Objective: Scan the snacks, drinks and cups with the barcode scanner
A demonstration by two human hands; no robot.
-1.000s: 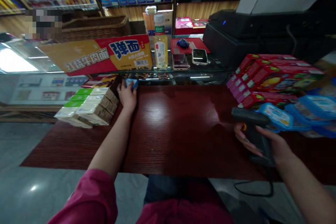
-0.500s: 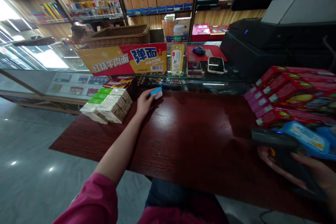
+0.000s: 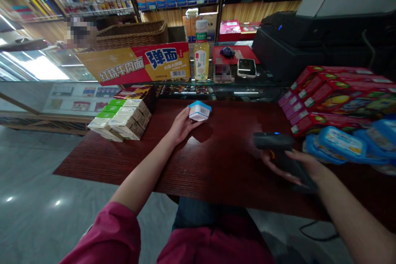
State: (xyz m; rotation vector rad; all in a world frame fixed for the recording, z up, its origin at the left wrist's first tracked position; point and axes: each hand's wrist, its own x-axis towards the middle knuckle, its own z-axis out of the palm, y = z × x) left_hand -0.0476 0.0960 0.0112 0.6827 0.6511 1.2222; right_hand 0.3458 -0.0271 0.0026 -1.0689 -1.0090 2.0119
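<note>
My left hand (image 3: 182, 126) is closed on a small white tub with a blue lid (image 3: 200, 112), tilted so that a barcode on it faces me. It is held just above the dark wood counter (image 3: 210, 165). On the right, my right hand (image 3: 297, 169) grips a black barcode scanner (image 3: 278, 148) by its handle, its head pointing left toward the tub. A small blue light shows on top of the scanner. Right beside the scanner lie several blue-lidded tubs (image 3: 340, 142).
Stacked red boxes (image 3: 334, 95) stand at the right behind the tubs. White and green cartons (image 3: 126, 119) sit at the left. Along the back are a noodle box (image 3: 139, 66), a drink bottle (image 3: 201, 51), a phone (image 3: 246, 67) and a black machine (image 3: 303, 49).
My left hand has moved right with the tub and turned its barcode toward me. My right hand has brought the scanner leftward, closer to the tub. The view has shifted slightly.
</note>
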